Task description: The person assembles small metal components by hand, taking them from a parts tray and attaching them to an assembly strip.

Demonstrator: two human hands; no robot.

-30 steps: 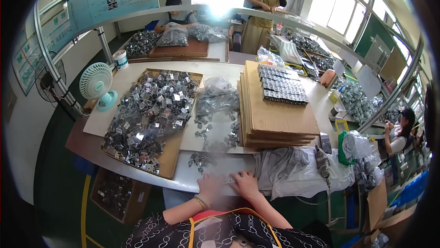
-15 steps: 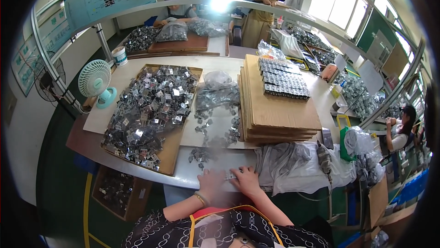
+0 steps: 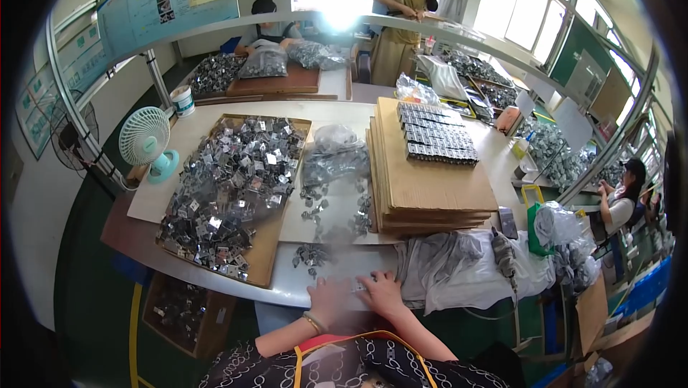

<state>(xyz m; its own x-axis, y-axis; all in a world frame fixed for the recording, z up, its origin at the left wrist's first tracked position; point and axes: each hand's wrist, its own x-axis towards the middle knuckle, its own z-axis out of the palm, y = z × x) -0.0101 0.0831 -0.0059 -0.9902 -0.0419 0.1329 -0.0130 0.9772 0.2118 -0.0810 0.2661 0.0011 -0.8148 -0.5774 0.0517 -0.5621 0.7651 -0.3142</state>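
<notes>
At the table's front edge my left hand (image 3: 330,300) lies behind a hazy smudge in the picture, which hides its fingers. Close beside it, my right hand (image 3: 383,293) has its fingers bent, with the fingertips on a small silvery metal piece (image 3: 358,286) between the two hands. A few small grey metal parts (image 3: 309,255) lie loose just beyond my hands. Further left, a shallow cardboard tray (image 3: 266,262) holds a heap of shiny metal pieces (image 3: 229,194). More small grey parts (image 3: 315,205) lie in front of a clear plastic bag (image 3: 335,162) of parts.
Right of the bag, stacked cardboard sheets (image 3: 430,187) carry rows of metal pieces (image 3: 438,133). Grey cloths (image 3: 444,259) and a corded tool (image 3: 504,255) lie at right. A small fan (image 3: 145,137) stands at left. A box of parts (image 3: 183,313) sits below. Other people work beyond.
The view has tilted slightly, so the table sits lower in the picture. My hands stay close together at the front edge, with the small metal piece still between them.
</notes>
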